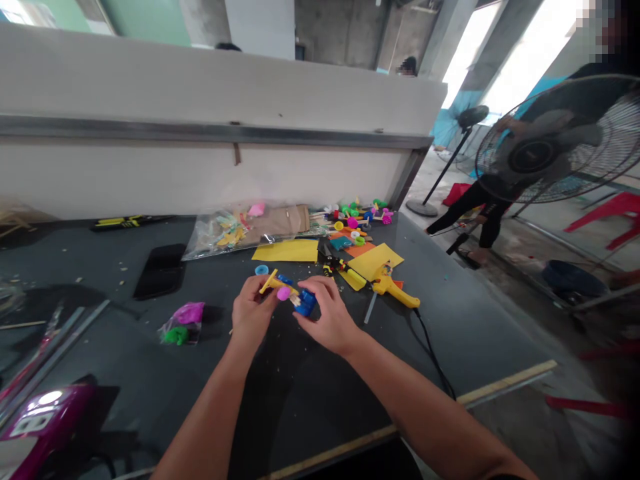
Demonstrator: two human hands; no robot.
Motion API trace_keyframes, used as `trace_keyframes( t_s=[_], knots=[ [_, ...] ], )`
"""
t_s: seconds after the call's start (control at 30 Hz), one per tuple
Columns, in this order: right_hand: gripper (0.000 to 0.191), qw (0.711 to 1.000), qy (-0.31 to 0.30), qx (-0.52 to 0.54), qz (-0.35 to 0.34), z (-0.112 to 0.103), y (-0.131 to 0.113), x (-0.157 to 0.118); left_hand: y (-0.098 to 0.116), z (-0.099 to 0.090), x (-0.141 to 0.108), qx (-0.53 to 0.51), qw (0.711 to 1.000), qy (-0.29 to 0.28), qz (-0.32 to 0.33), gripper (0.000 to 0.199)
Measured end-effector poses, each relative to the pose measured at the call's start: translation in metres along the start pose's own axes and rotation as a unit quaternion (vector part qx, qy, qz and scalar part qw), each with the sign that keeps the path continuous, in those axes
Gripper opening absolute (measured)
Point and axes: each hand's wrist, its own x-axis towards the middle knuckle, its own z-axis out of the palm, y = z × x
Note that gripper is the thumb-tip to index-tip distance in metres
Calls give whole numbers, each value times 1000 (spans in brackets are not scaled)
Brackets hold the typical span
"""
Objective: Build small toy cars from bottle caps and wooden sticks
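My left hand (253,310) pinches a small yellow piece (269,281) with a pink ball (283,293) beside it. Close against it, my right hand (327,313) has its thumb and fingers round a blue piece (305,303). Pale sticks show between the two pieces; whether they are joined I cannot tell. Just behind my left hand lies a light blue cap (261,270). A yellow glue gun (397,291) rests to the right of my right hand, near black and yellow pliers (337,265).
Yellow paper (286,251), a clear bag of parts (225,230) and colourful small pieces (353,222) lie at the back. A phone (160,270) and a pink and green packet (184,323) are left. Beyond the table's right edge, a person stands behind a large fan (533,157).
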Motion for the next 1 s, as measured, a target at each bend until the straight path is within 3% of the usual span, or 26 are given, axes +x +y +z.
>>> trace_keyframes(
  t_s=[0.1,0.17,0.23,0.33,0.4,0.53,0.67,0.8,0.87,1.0],
  knots=[
    [59,987,-26,151,36,3,-1,-1,1,-2,0,-32,999,1,-1,32],
    [54,958,-12,263,116,5,1,0,2,-3,0,-40,999,-4,7,32],
    [42,899,5,359,249,8,3,3,5,-3,-1,-45,999,-4,20,29],
    [40,787,-45,460,408,11,6,7,10,0,-3,-34,998,-17,42,19],
    [38,740,-84,503,439,13,6,9,14,3,-5,-23,998,-35,56,15],
    [31,703,-75,548,446,17,4,8,16,8,-7,-24,996,-66,50,14],
    [29,697,-57,566,438,18,6,7,12,7,-6,-55,996,-71,28,19],
    [32,719,-51,561,406,14,11,7,8,0,-2,-100,994,-49,-5,35],
    [32,749,-39,532,393,11,12,9,9,-5,-3,-101,995,-21,16,34],
    [28,849,-12,403,341,4,11,12,21,-11,-8,15,994,-8,106,40]
  ],
)
